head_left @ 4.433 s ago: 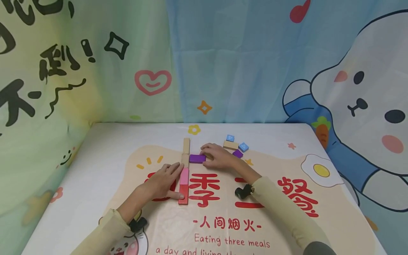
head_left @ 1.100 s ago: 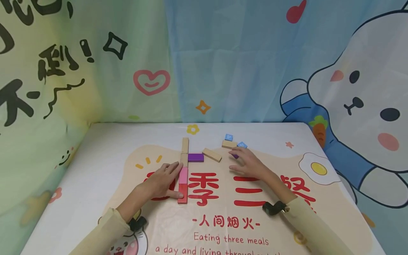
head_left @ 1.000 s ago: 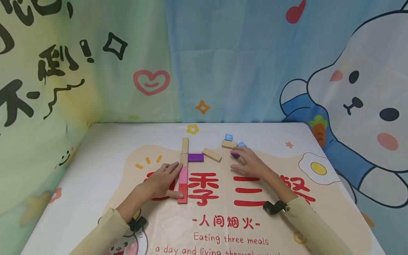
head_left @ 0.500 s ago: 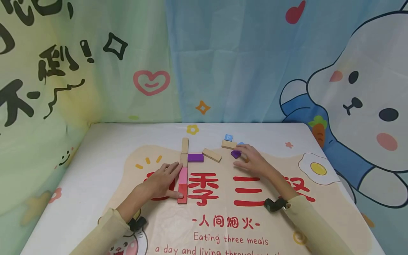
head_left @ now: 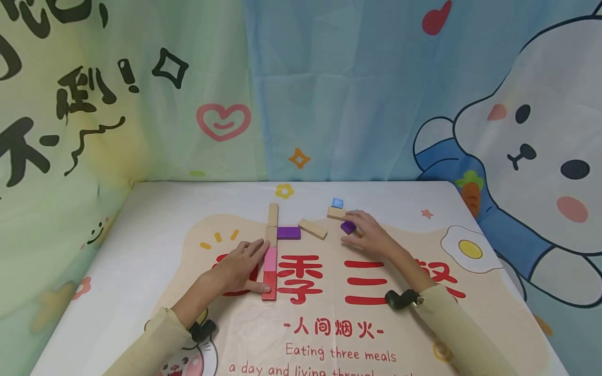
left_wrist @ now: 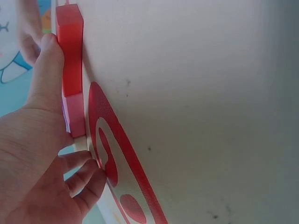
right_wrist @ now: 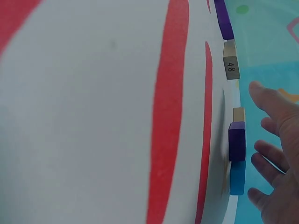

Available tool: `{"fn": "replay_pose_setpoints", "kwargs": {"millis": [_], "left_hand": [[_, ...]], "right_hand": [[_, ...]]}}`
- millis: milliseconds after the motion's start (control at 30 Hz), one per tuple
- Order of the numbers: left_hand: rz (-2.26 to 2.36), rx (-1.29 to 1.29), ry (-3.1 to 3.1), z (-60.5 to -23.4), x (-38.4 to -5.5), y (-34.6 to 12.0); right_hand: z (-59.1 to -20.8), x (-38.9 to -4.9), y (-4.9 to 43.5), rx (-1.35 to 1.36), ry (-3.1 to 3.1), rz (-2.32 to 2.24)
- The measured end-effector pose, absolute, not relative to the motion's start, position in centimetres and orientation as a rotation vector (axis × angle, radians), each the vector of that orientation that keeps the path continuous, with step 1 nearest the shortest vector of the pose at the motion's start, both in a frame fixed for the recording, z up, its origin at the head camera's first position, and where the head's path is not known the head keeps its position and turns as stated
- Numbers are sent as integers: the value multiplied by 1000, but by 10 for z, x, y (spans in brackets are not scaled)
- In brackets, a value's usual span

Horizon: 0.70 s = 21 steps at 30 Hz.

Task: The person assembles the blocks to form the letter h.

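In the head view my left hand point(head_left: 237, 269) lies along a straight row of blocks: red point(head_left: 270, 278), pink point(head_left: 270, 258) and two natural wood ones, the far one point(head_left: 273, 214) included. Its thumb touches the red block; its fingers rest beside the row, fairly straight. A purple block point(head_left: 289, 233) sticks out sideways from the row, with a slanted wood block point(head_left: 312, 229) at its right end. My right hand point(head_left: 371, 235) hovers with spread fingers around a second purple block point(head_left: 348, 227), apparently holding nothing. The right wrist view shows a blue block point(right_wrist: 237, 177), hidden in the head view.
Behind the right fingertips lie another wood block point(head_left: 336, 213) and a light blue block point(head_left: 337, 202). The printed tablecloth point(head_left: 348, 334) reaches back to a hanging cartoon curtain point(head_left: 357, 115). Both wrists carry small dark cameras.
My right hand has let go of the wood block by the purple one, leaving it slanted, and moved right to the loose blocks, shifting slightly there. The left hand has stayed put.
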State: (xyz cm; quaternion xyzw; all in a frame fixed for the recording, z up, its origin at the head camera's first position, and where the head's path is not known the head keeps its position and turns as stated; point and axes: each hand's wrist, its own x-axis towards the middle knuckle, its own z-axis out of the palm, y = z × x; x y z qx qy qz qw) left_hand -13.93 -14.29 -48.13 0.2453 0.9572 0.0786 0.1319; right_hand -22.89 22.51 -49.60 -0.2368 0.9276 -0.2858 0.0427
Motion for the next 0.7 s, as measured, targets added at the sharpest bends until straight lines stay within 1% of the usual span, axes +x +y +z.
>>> {"fn": "replay_pose_setpoints", "kwargs": {"millis": [300,500,700], "left_hand": [[240,712,2778,-481,-140,-144],[240,716,2772,-482,-139,-144],[249,728,2777,-481,-138,-143]], "right_hand": [[-492,-229,213,-796,2831,-871],[-488,-234,204,-815,2820,-789],[-477,-248,194,-1031,2689,-600]]}}
